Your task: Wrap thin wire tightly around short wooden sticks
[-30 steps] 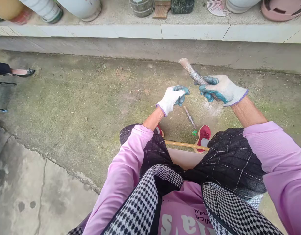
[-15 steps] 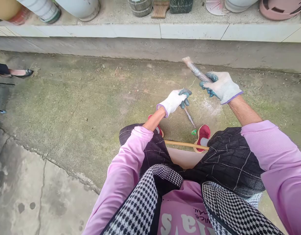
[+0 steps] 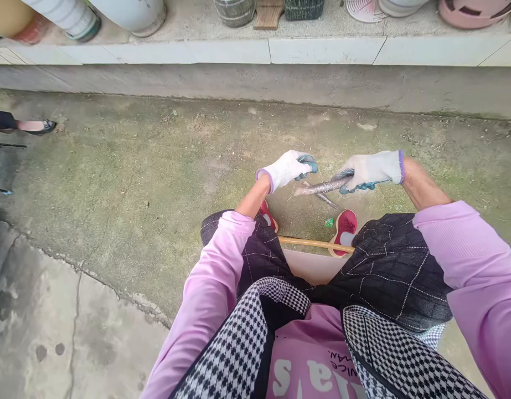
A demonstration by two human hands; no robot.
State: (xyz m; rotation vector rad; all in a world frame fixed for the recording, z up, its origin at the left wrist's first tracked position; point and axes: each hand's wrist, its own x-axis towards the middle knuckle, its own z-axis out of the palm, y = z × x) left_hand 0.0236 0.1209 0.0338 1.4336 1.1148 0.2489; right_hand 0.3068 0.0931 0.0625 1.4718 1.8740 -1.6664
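My right hand (image 3: 369,169), in a white glove with blue-grey coated fingers, is closed around one end of a thick silvery wrapped stick (image 3: 321,188). Its paler, flared end points left. My left hand (image 3: 288,168), gloved alike, is curled shut just to the left. A thinner dark wrapped stick (image 3: 328,200) slants down to the right from below its fingers and passes behind the thick one. The left fingers hide where they grip it. A small green scrap (image 3: 329,223) lies on the ground by my red shoe (image 3: 345,228).
Mossy concrete ground (image 3: 155,160) spreads below. A low tiled ledge (image 3: 230,51) runs across the top, bearing several pots, a wooden board (image 3: 268,14) and a pink container (image 3: 473,12). Another person's foot (image 3: 41,126) shows at far left. A yellowish rod (image 3: 315,243) spans between my knees.
My right hand has come down and turned, so the thick stick now points left instead of up. My left hand has shifted slightly left, and the thin stick lies flatter.
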